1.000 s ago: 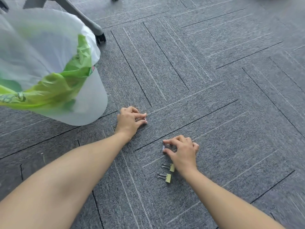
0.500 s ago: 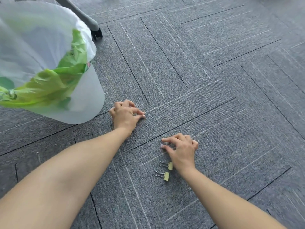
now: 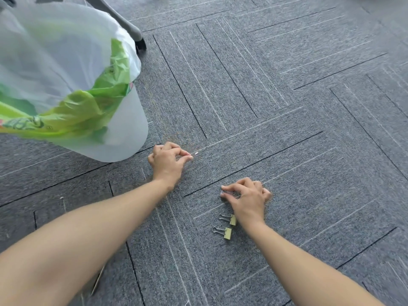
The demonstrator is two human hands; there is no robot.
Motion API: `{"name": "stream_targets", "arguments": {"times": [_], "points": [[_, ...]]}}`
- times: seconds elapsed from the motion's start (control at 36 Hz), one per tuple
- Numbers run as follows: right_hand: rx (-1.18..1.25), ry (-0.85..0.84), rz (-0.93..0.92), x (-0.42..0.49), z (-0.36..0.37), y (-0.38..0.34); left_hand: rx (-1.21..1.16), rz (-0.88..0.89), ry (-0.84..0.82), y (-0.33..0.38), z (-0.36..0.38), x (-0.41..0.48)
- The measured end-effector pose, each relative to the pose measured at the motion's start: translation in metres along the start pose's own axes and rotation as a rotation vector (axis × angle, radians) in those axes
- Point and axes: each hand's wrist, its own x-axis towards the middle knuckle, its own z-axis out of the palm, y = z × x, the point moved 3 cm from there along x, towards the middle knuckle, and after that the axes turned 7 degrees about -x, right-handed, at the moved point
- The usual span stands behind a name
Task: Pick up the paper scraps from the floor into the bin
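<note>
**Hands low on the carpet beside the bin**

A tiny white paper scrap [image 3: 196, 153] lies on the grey carpet-tile floor [image 3: 287, 120], just beyond the left hand [image 3: 168, 161]. That hand's thumb and forefinger meet at the tips. The right hand [image 3: 247, 198] is curled, its thumb near its forefinger. I cannot tell whether either hand pinches anything. The translucent white plastic bin [image 3: 127, 129], lined with white and green bags, stands near the left hand. Two brass-coloured binder clips [image 3: 228, 226] lie beside the right wrist.
</note>
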Motion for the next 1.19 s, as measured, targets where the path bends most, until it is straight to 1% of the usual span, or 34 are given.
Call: {"name": "stream_targets", "arguments": {"times": [0.14,0.33,0.42,0.53,0.58,0.64,0.72,0.83,0.92,0.97,1.03,1.08,1.19], "points": [[-0.03,0.011,-0.006,-0.001,-0.001,-0.004,0.007,-0.014,-0.028,-0.006,-0.009,-0.015],[-0.123,0.022,-0.082,-0.007,0.001,-0.011,0.015,-0.051,-0.045,-0.005,-0.01,-0.027],[-0.189,0.02,-0.131,-0.009,0.003,-0.012,-0.077,-0.086,-0.026,0.001,-0.015,-0.033],[-0.259,0.047,-0.165,-0.008,0.0,-0.016,-0.228,-0.055,-0.025,0.019,-0.037,-0.046],[-0.227,0.069,-0.141,-0.006,-0.006,-0.02,-0.258,-0.02,-0.072,0.026,-0.051,-0.059],[-0.124,0.097,-0.127,-0.002,-0.017,-0.029,-0.253,0.027,-0.142,0.03,-0.067,-0.079],[0.055,0.161,-0.214,0.005,-0.045,-0.059,-0.279,0.076,-0.172,0.036,-0.099,-0.108],[0.211,0.261,-0.451,0.012,-0.101,-0.126,-0.355,0.198,-0.049,0.063,-0.16,-0.117],[0.268,0.351,-0.624,0.016,-0.144,-0.193,-0.407,0.303,0.106,0.091,-0.212,-0.103],[0.264,0.413,-0.701,0.02,-0.164,-0.238,-0.416,0.325,0.211,0.103,-0.242,-0.088],[0.263,0.418,-0.731,0.025,-0.175,-0.279,-0.405,0.324,0.302,0.11,-0.266,-0.073],[0.242,0.386,-0.733,0.032,-0.18,-0.314,-0.381,0.324,0.368,0.114,-0.283,-0.063],[0.183,0.273,-0.696,0.048,-0.18,-0.354,-0.256,0.237,0.423,0.107,-0.305,-0.045]]}}
